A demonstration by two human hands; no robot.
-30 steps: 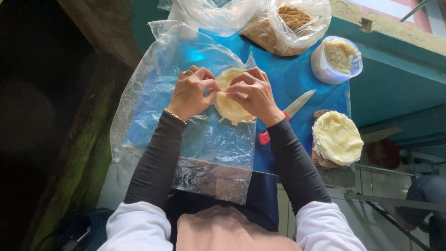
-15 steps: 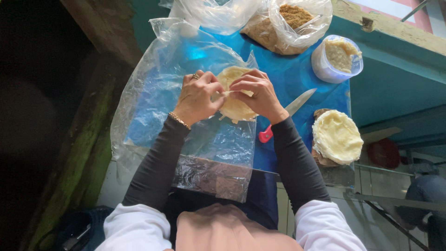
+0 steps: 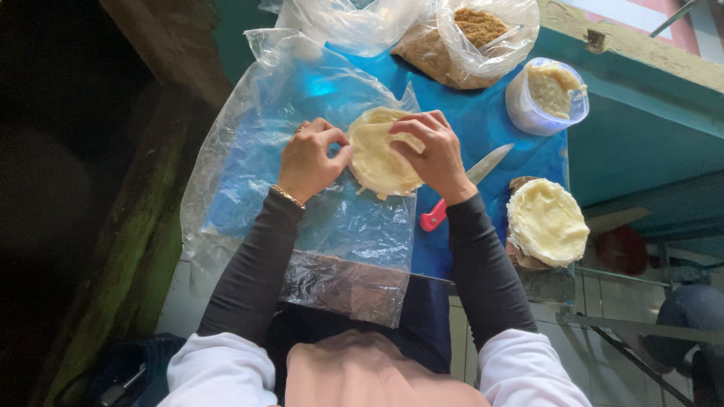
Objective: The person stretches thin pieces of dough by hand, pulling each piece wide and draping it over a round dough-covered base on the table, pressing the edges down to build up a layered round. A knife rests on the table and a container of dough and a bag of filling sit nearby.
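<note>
A person's left hand [image 3: 308, 160] and right hand [image 3: 431, 154] work a pale dough disc [image 3: 377, 160] that lies between them on a clear plastic sheet [image 3: 256, 166], apparently laid to keep dough off the blue tabletop [image 3: 498, 124]. Left fingers curl, pinching the disc's edge; right fingers press together flat on its top. A red-handled knife [image 3: 460, 188] lies just beyond the right wrist, a mound of dough [image 3: 547, 222] farther right.
</note>
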